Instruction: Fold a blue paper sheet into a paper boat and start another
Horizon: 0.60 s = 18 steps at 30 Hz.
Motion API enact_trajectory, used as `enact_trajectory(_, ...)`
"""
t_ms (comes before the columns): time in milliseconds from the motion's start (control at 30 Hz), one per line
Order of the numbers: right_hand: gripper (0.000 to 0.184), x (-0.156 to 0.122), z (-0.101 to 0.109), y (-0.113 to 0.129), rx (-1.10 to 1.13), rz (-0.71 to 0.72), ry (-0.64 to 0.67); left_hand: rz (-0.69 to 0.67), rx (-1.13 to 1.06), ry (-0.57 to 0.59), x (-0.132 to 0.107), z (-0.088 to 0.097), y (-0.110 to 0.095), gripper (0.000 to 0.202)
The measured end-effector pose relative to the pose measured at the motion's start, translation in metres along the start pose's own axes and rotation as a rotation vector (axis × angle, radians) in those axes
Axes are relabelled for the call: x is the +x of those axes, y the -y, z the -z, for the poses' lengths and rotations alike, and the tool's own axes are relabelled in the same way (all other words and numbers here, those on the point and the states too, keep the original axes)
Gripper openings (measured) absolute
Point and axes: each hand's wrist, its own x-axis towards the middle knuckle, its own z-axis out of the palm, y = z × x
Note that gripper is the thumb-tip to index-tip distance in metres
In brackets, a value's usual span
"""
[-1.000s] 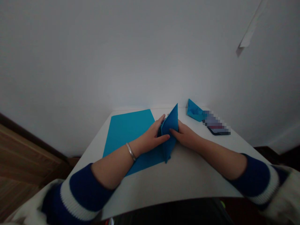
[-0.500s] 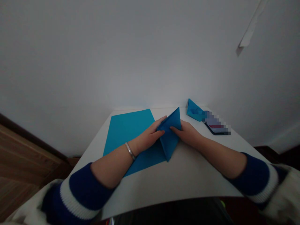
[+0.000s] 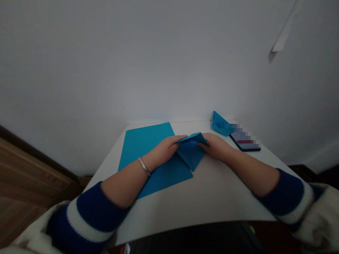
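Observation:
A piece of folded blue paper (image 3: 192, 153) is held between my two hands over the middle of the table. My left hand (image 3: 171, 145) grips its left corner, fingers behind and thumb in front. At the right corner, my right hand (image 3: 212, 144) pinches the paper with its thumb on the near side. The folded paper tapers to a point at the bottom, and its upper edge tilts away from me. Beneath my left forearm lies a flat blue sheet of paper (image 3: 143, 141), partly covered by that arm.
The white table (image 3: 212, 197) stands against a pale wall. A folded blue paper boat (image 3: 220, 126) sits at its back right, touching or overlapping a phone (image 3: 246, 143) whose screen is partly blurred. Brown wooden furniture (image 3: 29, 187) is at the left.
The folded paper has tipped, its top point dropping and its lower tip rising slightly. My hands have turned with it, and both still hold it. The boat and phone stay in place.

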Motion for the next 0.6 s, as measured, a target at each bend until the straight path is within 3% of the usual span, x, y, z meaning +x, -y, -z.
enact_trajectory(133,0.038,-0.002,0.004,0.007,-0.099,-0.070,-0.087,-0.050,0.100,0.025,0.000,0.001,0.003,0.044)
enact_trajectory(233,0.027,-0.004,0.012,0.017,-0.181,-0.168,-0.131,-0.032,0.209,0.022,-0.001,0.003,0.004,0.041)
enact_trajectory(367,0.008,-0.006,0.022,0.024,-0.338,-0.157,-0.052,-0.033,0.372,0.055,-0.003,0.004,0.006,0.042)
enact_trajectory(600,0.010,-0.007,0.020,0.014,-0.442,-0.127,0.063,0.019,0.688,0.092,-0.006,0.008,0.001,0.045)
